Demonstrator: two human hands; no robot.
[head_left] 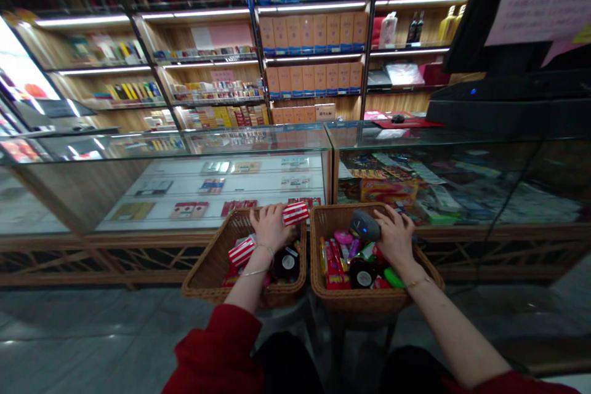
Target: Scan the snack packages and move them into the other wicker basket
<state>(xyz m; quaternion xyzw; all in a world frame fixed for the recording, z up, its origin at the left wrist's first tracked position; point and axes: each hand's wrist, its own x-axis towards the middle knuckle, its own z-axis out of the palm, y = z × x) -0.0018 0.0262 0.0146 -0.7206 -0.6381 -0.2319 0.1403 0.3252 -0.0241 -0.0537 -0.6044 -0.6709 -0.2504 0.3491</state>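
Glass display counters [152,239] and stocked shelves [318,7] mark this a shop.

1. The left hand [271,226] reaches over the left basket [203,277] and grips a striped pack [295,213] — red and white — at its thumb side.
2. A second pack [241,252] with the same stripes lies tilted inside, and a black item [289,263] with a round label sits near the right wall.
3. The right hand [396,235] holds a scanner [364,225], its blue light lit, over the right basket [355,300].
4. Heaped there are red packs [333,258], a pink item [343,237] and a green item [393,278].
5. Beyond the baskets — side by side — runs a glass case [221,160].
6. Behind, boxes [309,34] line the shelves [309,60]; a monitor [471,28] bearing a pink sheet [540,3] stands right.
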